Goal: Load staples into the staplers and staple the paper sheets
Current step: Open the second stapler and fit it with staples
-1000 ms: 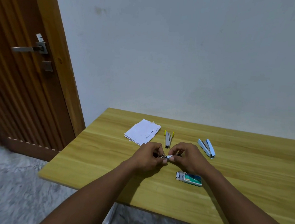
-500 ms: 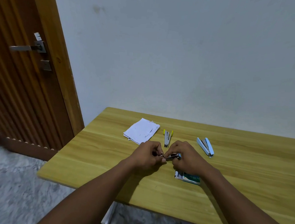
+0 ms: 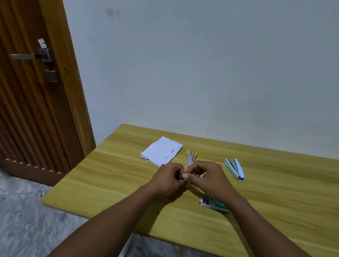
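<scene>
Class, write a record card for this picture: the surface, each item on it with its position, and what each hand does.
surface: wooden table
paper sheets: small flat stack, far left
yellow-tipped stapler: opened out, just beyond the hands
blue stapler: hinged open, right of the hands
staple box: near side, partly hidden by the right forearm
left hand: pinches a small metal piece, mostly hidden
right hand: pinches the same piece
background: door, left
</scene>
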`<state>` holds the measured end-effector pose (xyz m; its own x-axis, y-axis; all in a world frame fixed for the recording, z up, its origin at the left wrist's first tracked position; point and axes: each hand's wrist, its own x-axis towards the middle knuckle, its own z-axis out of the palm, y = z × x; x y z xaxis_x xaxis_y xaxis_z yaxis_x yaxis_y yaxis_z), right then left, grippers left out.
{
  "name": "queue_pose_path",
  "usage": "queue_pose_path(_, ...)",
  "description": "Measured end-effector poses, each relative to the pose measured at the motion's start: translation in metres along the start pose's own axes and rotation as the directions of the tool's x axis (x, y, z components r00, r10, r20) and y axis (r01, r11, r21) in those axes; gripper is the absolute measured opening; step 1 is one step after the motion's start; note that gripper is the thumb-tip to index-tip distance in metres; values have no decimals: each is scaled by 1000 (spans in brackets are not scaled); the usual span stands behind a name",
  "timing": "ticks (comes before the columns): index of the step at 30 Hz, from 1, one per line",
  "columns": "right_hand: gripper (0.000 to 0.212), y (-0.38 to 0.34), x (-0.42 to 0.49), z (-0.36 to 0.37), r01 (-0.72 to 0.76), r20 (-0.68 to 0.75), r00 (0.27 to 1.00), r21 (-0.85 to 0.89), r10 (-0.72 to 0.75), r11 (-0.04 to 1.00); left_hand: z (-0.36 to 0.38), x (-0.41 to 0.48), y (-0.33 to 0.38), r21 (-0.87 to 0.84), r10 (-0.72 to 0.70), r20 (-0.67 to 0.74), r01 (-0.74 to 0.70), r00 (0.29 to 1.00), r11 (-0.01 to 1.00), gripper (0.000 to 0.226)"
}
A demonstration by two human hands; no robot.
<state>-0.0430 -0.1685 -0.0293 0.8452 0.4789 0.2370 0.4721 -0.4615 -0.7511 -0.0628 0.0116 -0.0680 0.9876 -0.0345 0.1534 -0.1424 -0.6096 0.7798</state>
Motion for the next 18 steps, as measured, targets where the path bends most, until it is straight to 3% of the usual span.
queue_pose_path(7, 7, 1, -1, 12, -57, -180, 983, -87, 40, 995, 3, -1, -1, -13, -30, -33, 30, 999, 999, 23)
queue_pose_path(18, 10, 1, 0, 19, -119, -251, 963, -70, 98, 990, 7, -5, 1, 2, -14, -89, 14, 996, 1000, 24)
